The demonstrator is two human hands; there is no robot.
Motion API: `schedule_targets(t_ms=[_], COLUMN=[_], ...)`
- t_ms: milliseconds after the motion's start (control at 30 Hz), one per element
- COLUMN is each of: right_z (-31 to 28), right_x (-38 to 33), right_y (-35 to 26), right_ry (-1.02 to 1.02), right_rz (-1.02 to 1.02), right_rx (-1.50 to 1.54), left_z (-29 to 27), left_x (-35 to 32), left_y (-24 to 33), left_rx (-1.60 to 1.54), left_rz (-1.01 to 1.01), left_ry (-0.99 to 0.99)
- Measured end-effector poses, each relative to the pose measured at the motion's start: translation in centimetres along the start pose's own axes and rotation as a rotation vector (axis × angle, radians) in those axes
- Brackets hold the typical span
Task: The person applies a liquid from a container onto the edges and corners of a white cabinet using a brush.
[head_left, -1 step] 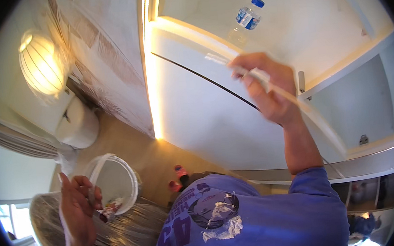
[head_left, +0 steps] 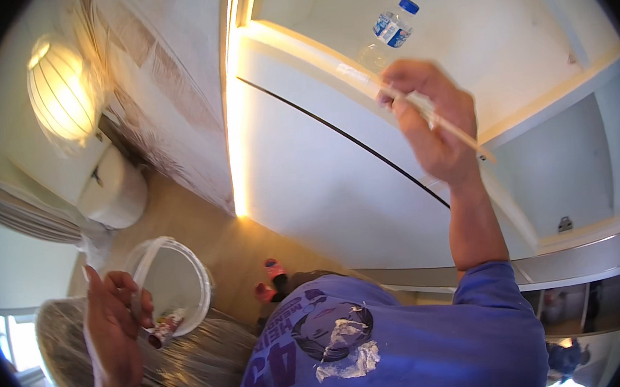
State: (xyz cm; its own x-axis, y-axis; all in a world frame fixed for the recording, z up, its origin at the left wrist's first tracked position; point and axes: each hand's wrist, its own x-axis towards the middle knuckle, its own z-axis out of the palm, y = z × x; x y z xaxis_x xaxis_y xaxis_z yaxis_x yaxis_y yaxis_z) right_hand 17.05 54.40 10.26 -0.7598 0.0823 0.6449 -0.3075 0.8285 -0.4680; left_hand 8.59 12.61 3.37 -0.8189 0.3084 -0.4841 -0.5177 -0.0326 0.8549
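Note:
My right hand (head_left: 436,120) pinches a slim, pale-handled paintbrush (head_left: 460,135), smeared by motion. Its whitish bristle end lies over the lit front edge (head_left: 305,50) of a white cabinet shelf; whether it touches is hard to tell. Beyond this hand, a clear water bottle (head_left: 393,25) with a blue cap stands inside the cabinet. On the lower left, my left hand (head_left: 115,321) has its fingers curled at the side of a white bucket (head_left: 204,276), where its pale handle band runs. A small printed cylinder (head_left: 165,328) shows beside these fingertips, against the bucket's rim.
A white panel (head_left: 324,185) with a dark slit stands below the shelf, beside a glowing light strip (head_left: 237,156). Plastic sheeting (head_left: 192,366) covers a surface by the bucket. A wrapped lamp (head_left: 61,90) and a white rounded fixture (head_left: 114,192) are at left.
My right hand and the brush have shifted a little up and to the right along the shelf edge. The left hand keeps its curled pose by the bucket; the view has shifted slightly.

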Motion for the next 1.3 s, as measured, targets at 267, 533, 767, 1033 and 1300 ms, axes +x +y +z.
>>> schedule_targets(t_ms=[267, 533, 767, 1033, 1300], right_z=[0.1, 1.6, 1.1, -0.3, 0.1], right_x=[5.3, 6.4, 6.1, 5.0, 5.2], right_y=[1.1, 2.7, 4.0, 4.2, 4.3], right_ry=[-0.225, -0.198, -0.204, -0.215, -0.215], right_rz=[-0.07, -0.234, -0.299, -0.2, -0.217], right_rx=[-0.325, -0.385, -0.44, -0.391, -0.35], left_z=[-0.4, -1.1, -0.9, -0.2, -1.2], left_x=[0.9, 1.3, 2.0, 2.0, 2.2], left_y=[-1.0, -1.4, -2.1, -2.8, -3.4], left_rx=[0.071, 0.194, 0.267, 0.416, 0.43], left_rz=[0.011, 0.028, 0.05, 0.09, 0.082], left_ry=[0.05, 0.162, 0.208, 0.258, 0.293])
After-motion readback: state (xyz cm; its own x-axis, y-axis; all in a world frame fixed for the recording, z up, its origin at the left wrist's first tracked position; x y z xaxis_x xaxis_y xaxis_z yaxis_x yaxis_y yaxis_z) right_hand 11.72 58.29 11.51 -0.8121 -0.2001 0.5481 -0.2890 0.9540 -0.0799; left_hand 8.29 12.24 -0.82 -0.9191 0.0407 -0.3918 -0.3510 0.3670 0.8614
